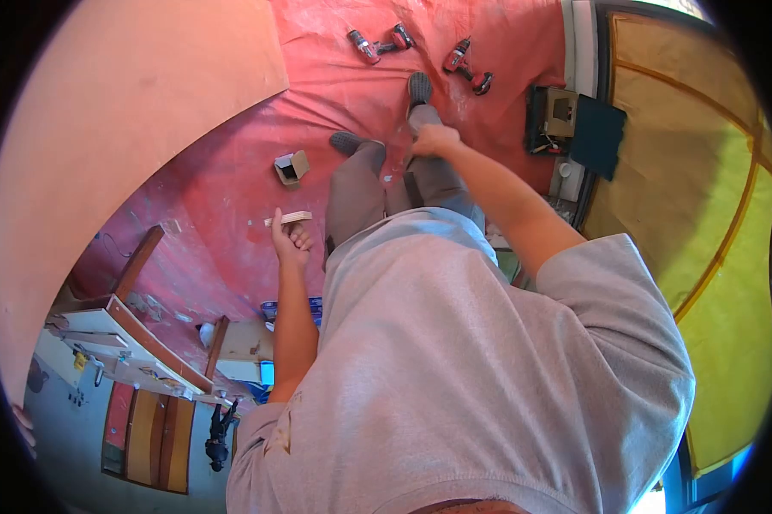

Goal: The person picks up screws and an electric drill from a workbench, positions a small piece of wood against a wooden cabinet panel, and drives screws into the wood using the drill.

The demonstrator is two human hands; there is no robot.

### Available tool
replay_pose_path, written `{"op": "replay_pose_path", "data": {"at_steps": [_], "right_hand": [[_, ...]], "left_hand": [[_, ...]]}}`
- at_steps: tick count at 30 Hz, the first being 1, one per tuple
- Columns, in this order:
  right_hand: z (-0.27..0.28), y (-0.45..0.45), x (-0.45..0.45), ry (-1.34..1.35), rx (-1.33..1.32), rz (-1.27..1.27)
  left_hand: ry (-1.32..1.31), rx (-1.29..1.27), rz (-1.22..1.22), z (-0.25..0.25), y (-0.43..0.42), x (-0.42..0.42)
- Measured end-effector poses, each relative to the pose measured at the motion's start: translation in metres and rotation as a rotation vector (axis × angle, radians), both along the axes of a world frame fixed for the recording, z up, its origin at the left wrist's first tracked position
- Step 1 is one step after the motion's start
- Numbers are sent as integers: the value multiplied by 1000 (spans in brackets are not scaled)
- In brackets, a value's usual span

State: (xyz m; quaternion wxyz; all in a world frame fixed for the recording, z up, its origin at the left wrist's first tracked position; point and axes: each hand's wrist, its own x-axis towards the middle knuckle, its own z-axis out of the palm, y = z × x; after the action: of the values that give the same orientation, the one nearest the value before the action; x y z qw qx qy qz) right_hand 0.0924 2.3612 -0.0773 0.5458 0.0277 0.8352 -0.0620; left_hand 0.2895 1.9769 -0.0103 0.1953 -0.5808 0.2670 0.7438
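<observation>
My left hand (292,238) is closed around a small, pale wooden piece (297,218), which sticks out past the thumb and fingers. My right hand (435,140) is at my right lower leg, in front of the grey trousers, and its fingertips are hard to make out. An open small cardboard box (292,168) lies on the red floor sheet (223,184), beyond my left hand. Two red and black power drills, one on the left (377,43) and one on the right (465,67), lie on the sheet beyond my feet.
A large pale curved panel (129,94) fills the upper left. Fingertips (24,427) show at its lower edge; whose they are is unclear. An open dark case (550,120) stands by the right wall. Yellow-brown covering (685,163) hangs at right. Wooden frames (159,343) stand at lower left.
</observation>
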Motion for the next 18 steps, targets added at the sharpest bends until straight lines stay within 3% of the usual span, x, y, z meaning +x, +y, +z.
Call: {"op": "replay_pose_path", "data": {"at_steps": [3,7,9,11,13,15,16,18], "right_hand": [[10,30,-12,1,-65,99],[-5,43,23,142,-117,-42],[-8,53,29,173,-77,-139],[4,73,27,225,-61,-570],[-10,113,47,205,-128,-597],[23,117,44,266,-182,-482],[67,109,54,356,-162,-349],[122,108,81,374,-468,-151]], "left_hand": [[-1,-24,27,3,-4,3],[29,-13,26,1,3,3],[28,-2,13,-2,1,5],[72,49,31,-10,3,7],[94,59,29,-5,6,0],[123,61,47,-3,8,-8],[138,59,51,-3,8,-11],[165,50,66,-2,7,-14]]}}
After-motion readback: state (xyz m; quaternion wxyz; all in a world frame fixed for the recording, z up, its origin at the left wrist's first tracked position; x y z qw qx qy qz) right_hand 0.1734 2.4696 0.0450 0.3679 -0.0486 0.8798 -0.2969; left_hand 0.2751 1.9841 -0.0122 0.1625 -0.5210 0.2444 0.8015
